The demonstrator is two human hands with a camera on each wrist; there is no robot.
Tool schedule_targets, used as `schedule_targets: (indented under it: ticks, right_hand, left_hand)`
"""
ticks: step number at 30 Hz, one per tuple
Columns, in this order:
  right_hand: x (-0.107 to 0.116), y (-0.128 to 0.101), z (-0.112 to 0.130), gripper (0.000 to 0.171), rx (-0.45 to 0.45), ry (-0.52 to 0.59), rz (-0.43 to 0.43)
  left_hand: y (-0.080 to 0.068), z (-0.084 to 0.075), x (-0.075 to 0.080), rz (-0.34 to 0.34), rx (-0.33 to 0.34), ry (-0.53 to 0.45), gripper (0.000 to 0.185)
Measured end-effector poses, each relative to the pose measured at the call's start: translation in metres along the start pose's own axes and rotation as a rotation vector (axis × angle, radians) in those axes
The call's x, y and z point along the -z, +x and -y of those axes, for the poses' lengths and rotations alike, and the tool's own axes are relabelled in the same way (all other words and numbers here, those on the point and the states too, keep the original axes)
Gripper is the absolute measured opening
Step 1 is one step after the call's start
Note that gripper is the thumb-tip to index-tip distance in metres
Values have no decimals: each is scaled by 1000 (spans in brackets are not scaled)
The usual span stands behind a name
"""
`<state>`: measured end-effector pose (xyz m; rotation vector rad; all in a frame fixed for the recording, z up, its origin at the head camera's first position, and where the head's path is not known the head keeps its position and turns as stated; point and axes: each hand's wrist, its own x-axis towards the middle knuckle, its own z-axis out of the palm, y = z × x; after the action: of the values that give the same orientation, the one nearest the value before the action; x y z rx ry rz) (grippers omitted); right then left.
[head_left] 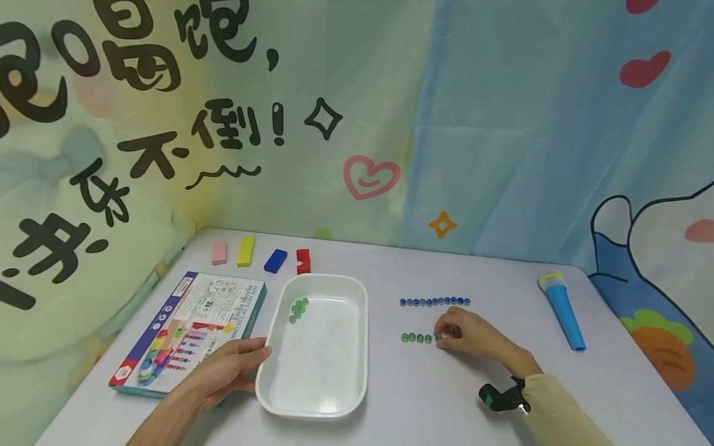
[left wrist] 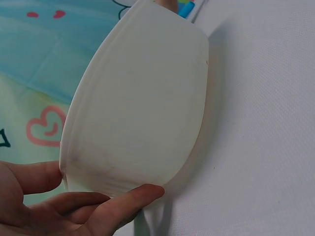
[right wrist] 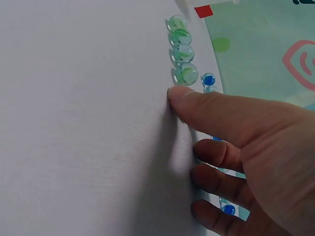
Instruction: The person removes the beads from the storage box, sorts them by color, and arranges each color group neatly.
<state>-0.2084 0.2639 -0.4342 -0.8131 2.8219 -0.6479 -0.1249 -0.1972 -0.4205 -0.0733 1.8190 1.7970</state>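
A pale surface (head_left: 446,396) meets printed curtains. The left hand (head_left: 225,371) rests relaxed against the white tray (head_left: 357,347). The right hand (head_left: 468,334), fingers curled, touches the green marbles (head_left: 419,337); bare surface lies nearer the person.

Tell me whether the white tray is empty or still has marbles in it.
Not empty: the white tray holds a small cluster of green marbles at its far left corner; the rest looks bare.
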Motion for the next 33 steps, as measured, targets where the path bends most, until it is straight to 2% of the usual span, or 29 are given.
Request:
schedule_targets:
  ticks: [22,33]
  right_hand:
    - [-5,0,6,15,-57,32,3]
    - [-5,-2,8,19,-53,30,23]
  left_hand:
    - [-1,0,1,1,-8,-4,72]
    - [-1,0,0,5,-11,0,72]
